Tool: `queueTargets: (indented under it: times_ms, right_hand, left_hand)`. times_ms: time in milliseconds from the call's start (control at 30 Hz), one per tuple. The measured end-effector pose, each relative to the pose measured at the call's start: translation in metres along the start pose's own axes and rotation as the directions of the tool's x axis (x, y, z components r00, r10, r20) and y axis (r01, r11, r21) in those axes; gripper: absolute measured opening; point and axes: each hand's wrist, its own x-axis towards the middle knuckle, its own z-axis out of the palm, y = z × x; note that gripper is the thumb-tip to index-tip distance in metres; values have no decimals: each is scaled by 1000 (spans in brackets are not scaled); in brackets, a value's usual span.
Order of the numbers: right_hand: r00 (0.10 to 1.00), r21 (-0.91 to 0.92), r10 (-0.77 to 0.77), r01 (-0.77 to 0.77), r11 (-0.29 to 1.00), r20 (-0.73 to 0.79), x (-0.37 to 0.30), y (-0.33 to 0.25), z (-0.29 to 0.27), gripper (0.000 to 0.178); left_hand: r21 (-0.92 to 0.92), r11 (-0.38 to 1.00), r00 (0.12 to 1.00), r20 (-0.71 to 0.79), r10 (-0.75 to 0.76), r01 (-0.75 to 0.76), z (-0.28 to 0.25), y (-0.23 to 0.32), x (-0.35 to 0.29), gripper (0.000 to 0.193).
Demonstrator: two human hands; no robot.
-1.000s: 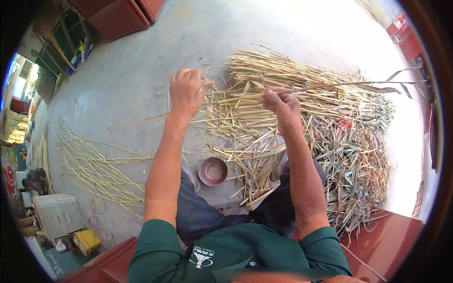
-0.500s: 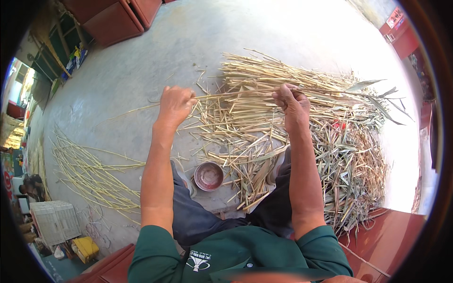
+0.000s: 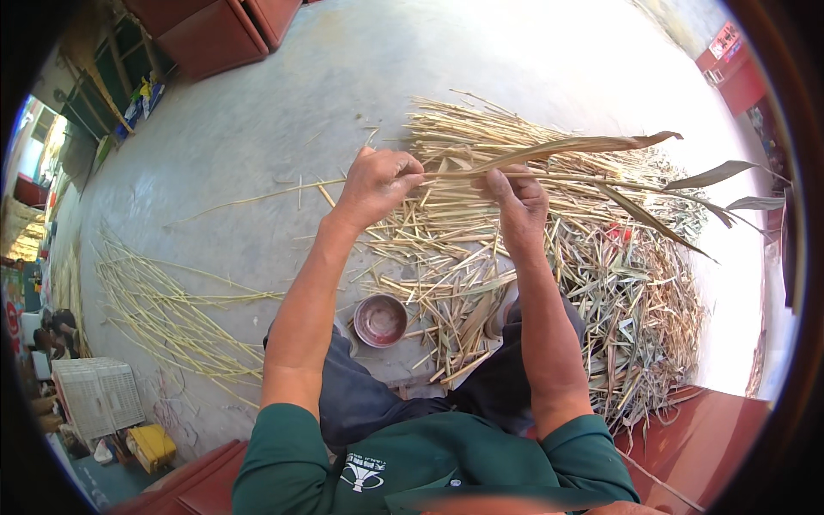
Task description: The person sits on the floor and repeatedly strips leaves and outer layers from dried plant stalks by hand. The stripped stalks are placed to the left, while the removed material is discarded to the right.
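My left hand (image 3: 376,184) and my right hand (image 3: 518,200) both grip one long pale reed stalk (image 3: 455,174) held level in front of me. Its thin end runs out to the left over the concrete. Dry brown leaves (image 3: 592,146) trail off its right end. Under my hands lies a big heap of cut reed stalks (image 3: 481,249). A small round reddish bowl (image 3: 380,319) sits on the floor between my knees.
A heap of stripped leaves (image 3: 644,300) lies to the right. A row of stalks (image 3: 163,300) lies on the concrete at left. A white crate (image 3: 99,395) and a yellow box (image 3: 153,445) stand lower left. Red benches (image 3: 215,34) stand at the top.
My hands have drawn closer together and nearer to me, and the leafy end of the stalk has swung up on the right.
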Motion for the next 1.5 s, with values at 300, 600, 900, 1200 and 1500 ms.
queueTargets:
  times_ms: [300,600,900,1200,1500]
  right_hand:
    - [993,-76,64,-57,995,97,-8,1,8,15]
    - [976,73,195,-202,977,95,-5,8,-2,19]
    - [988,129,154,-149,980,-25,2,4,-21,20]
    - [983,162,177,-167,972,-46,4,1,-29,17]
    - [973,334,218,-231,914,78,-1,13,-3,17]
  left_hand:
    - [-456,873,985,55,-166,173,37,6,-1,13]
    - [-470,872,979,-63,-191,140,40,8,1,12]
    - [-268,943,975,154,-162,199,11,-22,-8,11]
    - [-667,699,882,-134,-452,256,-35,-35,-1,19]
    - [262,949,977,-74,201,-176,-2,4,4,21]
